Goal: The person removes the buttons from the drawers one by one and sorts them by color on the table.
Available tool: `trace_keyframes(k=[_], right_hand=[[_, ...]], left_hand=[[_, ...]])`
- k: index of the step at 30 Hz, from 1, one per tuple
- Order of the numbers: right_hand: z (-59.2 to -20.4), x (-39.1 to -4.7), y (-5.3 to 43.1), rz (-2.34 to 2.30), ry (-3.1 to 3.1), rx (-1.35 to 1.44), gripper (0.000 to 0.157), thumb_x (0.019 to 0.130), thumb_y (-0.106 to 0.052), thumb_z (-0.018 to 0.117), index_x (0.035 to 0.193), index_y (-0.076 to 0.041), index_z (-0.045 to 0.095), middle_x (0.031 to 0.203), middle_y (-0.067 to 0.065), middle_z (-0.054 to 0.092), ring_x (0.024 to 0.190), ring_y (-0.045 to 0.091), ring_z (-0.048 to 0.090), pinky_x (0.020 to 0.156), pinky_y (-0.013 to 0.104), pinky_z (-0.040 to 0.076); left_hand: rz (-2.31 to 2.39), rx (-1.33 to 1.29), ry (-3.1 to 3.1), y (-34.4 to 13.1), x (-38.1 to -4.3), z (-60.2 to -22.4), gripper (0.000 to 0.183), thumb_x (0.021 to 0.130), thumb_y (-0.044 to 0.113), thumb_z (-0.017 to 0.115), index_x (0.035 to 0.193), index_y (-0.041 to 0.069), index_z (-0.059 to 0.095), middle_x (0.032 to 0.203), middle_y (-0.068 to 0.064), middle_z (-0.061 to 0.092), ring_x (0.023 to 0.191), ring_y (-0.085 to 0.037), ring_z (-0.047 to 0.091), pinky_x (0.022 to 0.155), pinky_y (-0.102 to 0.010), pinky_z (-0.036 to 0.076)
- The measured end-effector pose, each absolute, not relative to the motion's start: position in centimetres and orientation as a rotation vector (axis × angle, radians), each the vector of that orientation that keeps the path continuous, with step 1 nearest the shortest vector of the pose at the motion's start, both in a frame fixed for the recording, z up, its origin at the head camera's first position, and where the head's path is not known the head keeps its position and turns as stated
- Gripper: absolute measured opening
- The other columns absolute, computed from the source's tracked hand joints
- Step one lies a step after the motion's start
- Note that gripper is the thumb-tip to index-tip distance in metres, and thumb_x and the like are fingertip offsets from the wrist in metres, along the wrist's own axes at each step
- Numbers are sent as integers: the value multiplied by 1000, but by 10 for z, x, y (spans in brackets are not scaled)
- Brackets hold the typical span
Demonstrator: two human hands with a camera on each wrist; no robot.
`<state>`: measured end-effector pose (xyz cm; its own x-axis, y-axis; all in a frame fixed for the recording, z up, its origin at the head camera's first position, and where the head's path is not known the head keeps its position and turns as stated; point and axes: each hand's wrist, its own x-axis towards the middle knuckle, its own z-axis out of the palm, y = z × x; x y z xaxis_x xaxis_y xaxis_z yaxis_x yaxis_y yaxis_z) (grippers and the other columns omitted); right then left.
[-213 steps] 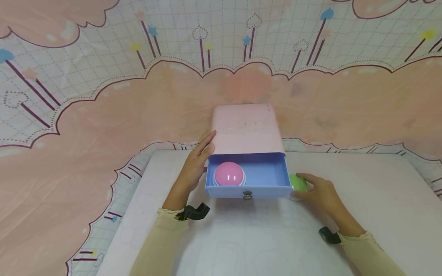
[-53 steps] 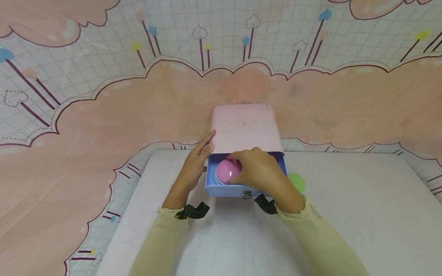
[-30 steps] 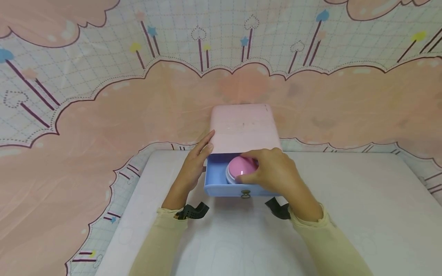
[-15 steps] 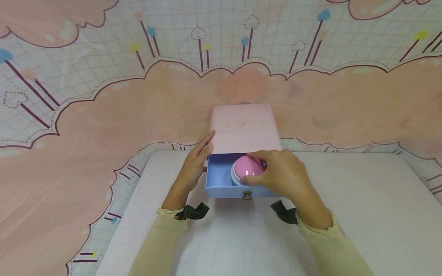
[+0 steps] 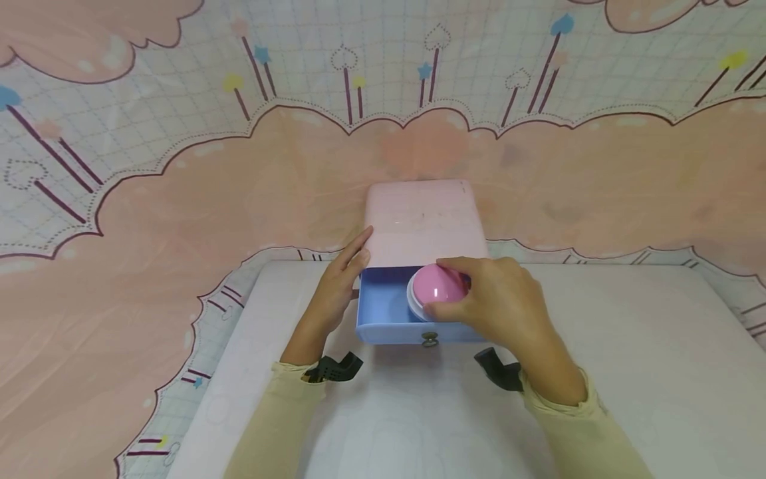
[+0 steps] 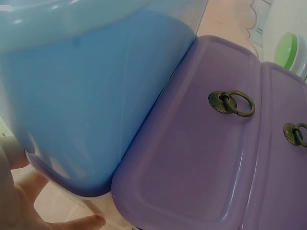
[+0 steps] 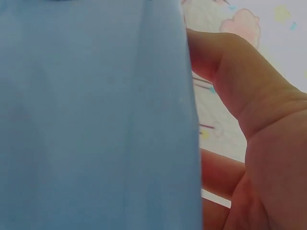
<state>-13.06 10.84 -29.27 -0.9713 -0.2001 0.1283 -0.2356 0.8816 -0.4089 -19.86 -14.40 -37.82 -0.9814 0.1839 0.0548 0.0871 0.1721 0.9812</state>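
In the head view my right hand [image 5: 509, 303] grips a round container with a pink domed lid [image 5: 439, 289] and white base, thumb in front and fingers behind. It is inside or just above the right part of a pulled-out blue drawer [image 5: 389, 296]; whether it touches the drawer floor cannot be told. My left hand [image 5: 329, 289] rests with extended fingers against the left side of the pink drawer cabinet [image 5: 425, 223]. The left wrist view has two closed purple-looking drawer fronts [image 6: 192, 134] below the open drawer. The right wrist view shows my thumb and fingers beside the blue drawer wall [image 7: 110, 115].
A container with a green lid [image 6: 287, 50] stands right of the cabinet in the left wrist view; the head view hides it behind my right hand. Metal ring pulls [image 6: 235, 104] stick out from the drawers. A white table [image 5: 646, 346] lies underneath, with a patterned cloth [image 5: 574, 179] behind.
My right hand went from the green-lidded container to the pink-lidded one and has carried it from the drawer's left side to its right. My left hand has stayed on the cabinet.
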Motion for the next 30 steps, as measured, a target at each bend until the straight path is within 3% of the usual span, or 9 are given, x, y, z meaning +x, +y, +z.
trace_keyframes(k=[13, 30], right_hand=[[-286, -126, 123, 646, -2943, 347, 66, 73, -56, 84, 131, -29, 71, 74, -2, 65, 75, 20, 57, 58, 29, 43], [-280, -121, 141, 659, -2955, 341, 67, 76, -54, 85, 135, -26, 69, 93, 3, 73, 90, 25, 60, 62, 30, 47]], left_hand=[[1972, 272, 2317, -144, -199, -377, 51, 106, 47, 48, 156, 44, 38, 169, 8, 24, 153, -37, 29, 103, -76, 38], [1959, 265, 2331, -145, -198, -377, 50, 106, 47, 48, 155, 45, 38, 169, 8, 24, 154, -37, 28, 104, -78, 35]])
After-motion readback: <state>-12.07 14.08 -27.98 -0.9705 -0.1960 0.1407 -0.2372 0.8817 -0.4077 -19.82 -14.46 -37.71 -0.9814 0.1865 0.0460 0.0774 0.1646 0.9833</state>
